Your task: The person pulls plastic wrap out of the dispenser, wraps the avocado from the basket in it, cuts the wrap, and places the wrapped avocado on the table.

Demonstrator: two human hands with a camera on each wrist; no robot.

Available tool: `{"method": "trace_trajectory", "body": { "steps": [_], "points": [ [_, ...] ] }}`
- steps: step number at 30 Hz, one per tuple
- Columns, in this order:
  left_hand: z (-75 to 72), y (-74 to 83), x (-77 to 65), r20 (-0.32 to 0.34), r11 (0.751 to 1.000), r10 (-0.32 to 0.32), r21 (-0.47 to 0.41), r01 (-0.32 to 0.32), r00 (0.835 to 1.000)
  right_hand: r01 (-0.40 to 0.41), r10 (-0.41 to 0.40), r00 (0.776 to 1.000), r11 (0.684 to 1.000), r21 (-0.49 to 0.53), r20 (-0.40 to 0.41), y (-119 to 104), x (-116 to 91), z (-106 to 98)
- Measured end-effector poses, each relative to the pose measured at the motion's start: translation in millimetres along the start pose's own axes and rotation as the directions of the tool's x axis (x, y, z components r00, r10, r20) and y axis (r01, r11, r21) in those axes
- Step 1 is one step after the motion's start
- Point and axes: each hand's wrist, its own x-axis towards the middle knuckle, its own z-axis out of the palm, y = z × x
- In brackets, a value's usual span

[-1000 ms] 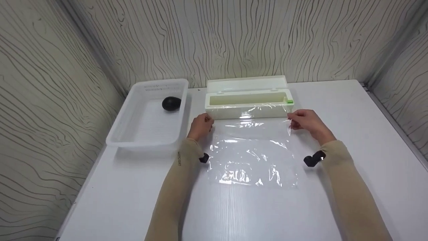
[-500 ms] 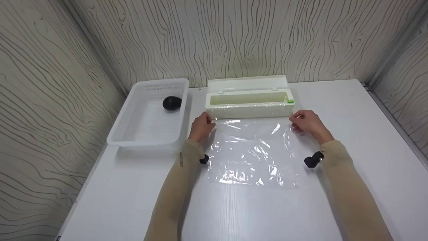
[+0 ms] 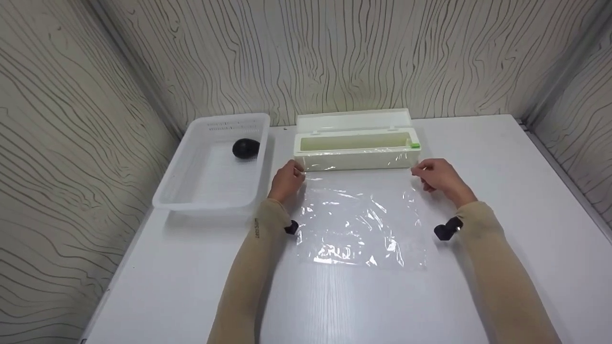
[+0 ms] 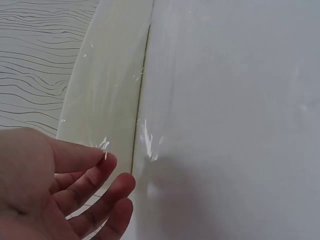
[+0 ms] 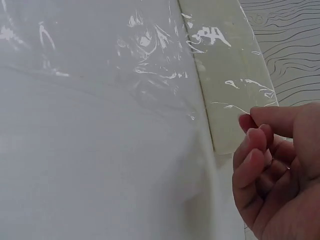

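White table [image 3: 181,277] below, left hand [image 3: 287,182] and right hand [image 3: 439,177] pinch clear film [image 3: 361,224], box [image 3: 354,134] running lengthwise just beyond both grips

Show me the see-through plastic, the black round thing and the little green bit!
See-through plastic [image 3: 361,224]: head view, on the middle of its spread-out part.
Black round thing [image 3: 245,148]: head view, middle of its visible side.
Little green bit [image 3: 415,145]: head view, middle of its visible face.
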Motion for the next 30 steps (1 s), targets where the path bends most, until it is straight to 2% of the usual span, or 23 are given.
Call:
{"method": "trace_trajectory", "body": {
  "steps": [2, 5, 11, 14, 17, 22, 25, 28, 30],
  "points": [
    [-2.0, 0.9, 2.4, 0.006, 1.000, 0.003, -0.027, -0.003, 1.000, 0.013, -0.013, 1.000, 1.000, 0.016, -0.007, -1, 2, 0],
    [-4.7, 4.0, 6.4, 0.021, 0.993, -0.016, -0.114, 0.018, 1.000, 0.037, -0.037, 0.999, 0.995, 0.090, 0.000, -3, 6, 0],
    [-4.3, 8.9, 14.4, 0.050, 0.945, -0.078, -0.316, 0.090, 0.996, 0.057, -0.066, 0.998, 0.958, 0.280, 0.023, -2, 19, 3],
    [-2.3, 10.3, 17.3, 0.060, 0.905, -0.077, -0.414, 0.095, 0.995, 0.051, -0.059, 0.998, 0.937, 0.346, 0.011, -2, 24, 4],
    [-1.3, 13.3, 18.5, 0.053, 0.855, -0.078, -0.509, 0.094, 0.996, 0.052, -0.061, 0.998, 0.914, 0.402, 0.011, -3, 25, 5],
    [-0.5, 19.3, 21.2, 0.047, 0.764, -0.073, -0.640, 0.086, 0.996, 0.083, -0.092, 0.996, 0.897, 0.433, -0.002, -8, 22, 5],
    [0.6, 22.6, 24.1, 0.060, 0.708, -0.084, -0.698, 0.102, 0.995, 0.133, -0.131, 0.991, 0.855, 0.501, -0.039, -12, 21, 5],
    [0.9, 25.5, 26.7, 0.057, 0.670, -0.115, -0.732, 0.120, 0.992, 0.170, -0.166, 0.984, 0.764, 0.623, -0.065, -14, 23, 6],
    [0.7, 26.5, 28.6, 0.048, 0.657, -0.140, -0.742, 0.129, 0.989, 0.175, -0.173, 0.982, 0.705, 0.687, -0.072, -16, 24, 7]
  ]
}}
